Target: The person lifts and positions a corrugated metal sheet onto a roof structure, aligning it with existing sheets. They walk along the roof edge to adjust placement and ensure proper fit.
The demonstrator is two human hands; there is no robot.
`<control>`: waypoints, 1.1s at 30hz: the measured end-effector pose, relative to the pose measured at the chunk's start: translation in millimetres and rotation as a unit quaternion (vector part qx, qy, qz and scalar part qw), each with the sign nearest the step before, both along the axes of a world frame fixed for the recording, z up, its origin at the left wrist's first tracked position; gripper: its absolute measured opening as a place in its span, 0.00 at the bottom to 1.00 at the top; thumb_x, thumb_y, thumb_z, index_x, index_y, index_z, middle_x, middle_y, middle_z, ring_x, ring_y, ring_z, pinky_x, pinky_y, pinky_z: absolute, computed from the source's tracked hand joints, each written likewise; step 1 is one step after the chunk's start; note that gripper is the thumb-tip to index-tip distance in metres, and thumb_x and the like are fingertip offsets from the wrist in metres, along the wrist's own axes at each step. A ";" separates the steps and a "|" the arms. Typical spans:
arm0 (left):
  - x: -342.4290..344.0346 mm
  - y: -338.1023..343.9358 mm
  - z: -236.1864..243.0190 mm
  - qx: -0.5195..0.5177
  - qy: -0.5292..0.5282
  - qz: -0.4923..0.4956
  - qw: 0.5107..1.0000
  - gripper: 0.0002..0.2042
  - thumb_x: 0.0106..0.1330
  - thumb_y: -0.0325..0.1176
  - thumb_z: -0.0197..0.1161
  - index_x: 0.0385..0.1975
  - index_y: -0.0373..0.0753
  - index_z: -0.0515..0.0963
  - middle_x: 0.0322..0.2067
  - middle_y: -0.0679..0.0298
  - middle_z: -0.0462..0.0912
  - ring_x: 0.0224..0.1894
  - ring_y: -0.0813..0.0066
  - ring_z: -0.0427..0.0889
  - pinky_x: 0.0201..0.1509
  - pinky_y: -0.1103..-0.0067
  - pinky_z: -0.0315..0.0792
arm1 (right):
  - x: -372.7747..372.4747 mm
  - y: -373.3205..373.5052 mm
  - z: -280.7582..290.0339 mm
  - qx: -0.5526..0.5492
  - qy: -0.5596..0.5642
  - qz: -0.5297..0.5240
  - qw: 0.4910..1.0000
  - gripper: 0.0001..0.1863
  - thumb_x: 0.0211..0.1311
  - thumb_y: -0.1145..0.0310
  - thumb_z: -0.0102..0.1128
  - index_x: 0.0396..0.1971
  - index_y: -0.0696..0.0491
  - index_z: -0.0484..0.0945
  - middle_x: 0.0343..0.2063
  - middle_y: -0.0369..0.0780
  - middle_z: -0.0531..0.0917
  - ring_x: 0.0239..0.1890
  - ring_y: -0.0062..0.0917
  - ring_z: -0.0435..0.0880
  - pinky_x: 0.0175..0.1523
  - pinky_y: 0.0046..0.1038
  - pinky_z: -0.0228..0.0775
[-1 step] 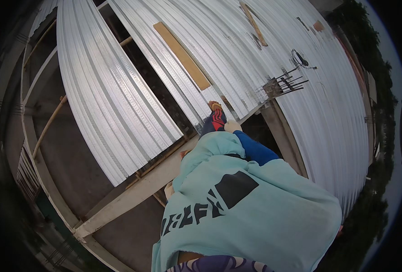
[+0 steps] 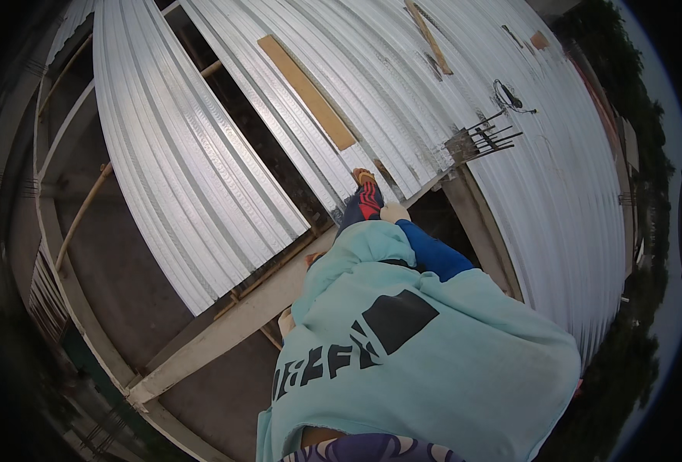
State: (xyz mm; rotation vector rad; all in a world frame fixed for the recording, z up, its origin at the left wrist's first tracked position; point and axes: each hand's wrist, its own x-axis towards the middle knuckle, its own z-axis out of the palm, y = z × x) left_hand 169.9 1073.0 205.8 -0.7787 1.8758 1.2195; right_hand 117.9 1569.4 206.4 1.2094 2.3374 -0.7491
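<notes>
My right hand [image 2: 393,212], in a pale glove below a blue sleeve, lies against my dark trouser leg [image 2: 368,199] with red stripes. Its fingers are too small and partly hidden to read. Just ahead, my sandalled foot [image 2: 363,175] is on the end of a corrugated metal sheet [image 2: 402,115]. A bit of pale glove, apparently my left hand [image 2: 285,322], shows at the left edge of my light teal shirt [image 2: 433,339]. The shirt covers the rest of that hand. Beyond my foot, a flat wooden board [image 2: 307,92] lies lengthwise on the sheet.
A dark gap [image 2: 249,135] separates the left metal sheet [image 2: 179,162] from the others. A concrete beam [image 2: 225,331] runs under me, with open drops beside it. Steel bars [image 2: 491,140] jut out at right, near a coiled dark cable [image 2: 508,96]. Another wood strip [image 2: 430,38] lies farther off.
The whole view has shifted very slightly. My hands and the things around them look the same.
</notes>
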 end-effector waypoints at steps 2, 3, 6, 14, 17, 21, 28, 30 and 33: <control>-6.4 -2.0 3.2 -0.003 -0.002 0.002 1.000 0.20 0.62 0.38 0.71 0.50 0.31 0.88 0.45 0.51 0.91 0.48 0.63 0.89 0.54 0.72 0.81 | -3.6 7.1 -3.0 -0.017 -0.027 -0.003 0.999 0.23 0.64 0.61 0.51 0.51 0.57 0.85 0.53 0.58 0.85 0.58 0.53 0.84 0.65 0.50 0.75; -7.9 -2.3 3.9 -0.002 -0.003 0.003 1.000 0.20 0.62 0.38 0.71 0.50 0.31 0.88 0.45 0.50 0.91 0.49 0.62 0.89 0.54 0.72 0.81 | 1.7 11.2 -9.4 -0.023 -0.040 -0.006 0.999 0.24 0.65 0.62 0.51 0.55 0.56 0.84 0.56 0.57 0.84 0.60 0.52 0.83 0.67 0.49 0.74; -13.0 1.2 5.4 0.007 0.002 0.007 1.000 0.21 0.63 0.39 0.71 0.52 0.31 0.87 0.46 0.50 0.91 0.50 0.62 0.89 0.54 0.71 0.81 | 13.4 18.4 -24.3 0.036 0.012 -0.021 0.999 0.23 0.64 0.60 0.50 0.43 0.60 0.88 0.46 0.61 0.86 0.53 0.56 0.86 0.62 0.50 0.76; -26.9 14.1 27.0 -0.020 0.024 -0.024 0.999 0.19 0.62 0.32 0.69 0.51 0.28 0.86 0.44 0.48 0.91 0.46 0.63 0.89 0.53 0.74 0.81 | -3.7 13.9 6.1 -0.019 -0.034 0.004 0.999 0.23 0.65 0.63 0.49 0.50 0.61 0.85 0.52 0.59 0.85 0.58 0.54 0.84 0.65 0.50 0.75; -23.2 26.6 27.0 0.014 -0.012 0.047 0.999 0.18 0.63 0.31 0.68 0.50 0.29 0.87 0.44 0.50 0.91 0.46 0.63 0.89 0.53 0.74 0.81 | -5.9 15.5 3.0 0.000 -0.021 0.038 0.999 0.23 0.65 0.61 0.49 0.48 0.61 0.86 0.50 0.59 0.86 0.57 0.55 0.84 0.65 0.51 0.75; -15.9 24.1 18.4 -0.018 0.030 0.045 0.998 0.18 0.61 0.30 0.67 0.50 0.29 0.86 0.45 0.51 0.91 0.47 0.64 0.89 0.53 0.73 0.81 | -1.2 34.3 -12.5 -0.022 -0.017 0.101 0.995 0.24 0.64 0.58 0.49 0.43 0.61 0.88 0.47 0.59 0.86 0.55 0.54 0.85 0.63 0.50 0.74; 8.5 28.0 32.9 0.037 0.013 0.190 0.981 0.19 0.60 0.29 0.69 0.52 0.31 0.85 0.38 0.57 0.89 0.35 0.72 0.87 0.37 0.74 0.81 | 0.7 54.7 -25.7 -0.022 -0.054 0.224 0.973 0.25 0.63 0.57 0.48 0.41 0.61 0.88 0.44 0.59 0.87 0.52 0.55 0.86 0.61 0.50 0.75; 18.5 31.4 29.1 0.051 0.009 0.200 0.978 0.19 0.60 0.29 0.69 0.52 0.31 0.85 0.36 0.59 0.88 0.32 0.74 0.85 0.34 0.75 0.79 | -3.9 55.3 -17.2 -0.012 -0.047 0.208 0.977 0.24 0.62 0.58 0.49 0.42 0.60 0.88 0.43 0.58 0.87 0.51 0.55 0.86 0.61 0.50 0.75; 25.3 43.1 34.3 0.024 0.004 0.219 0.975 0.17 0.58 0.24 0.65 0.48 0.30 0.86 0.32 0.58 0.88 0.27 0.73 0.84 0.28 0.77 0.74 | -10.8 52.5 -3.9 0.002 -0.016 0.188 0.982 0.23 0.61 0.59 0.51 0.43 0.59 0.89 0.42 0.58 0.88 0.51 0.55 0.87 0.61 0.49 0.76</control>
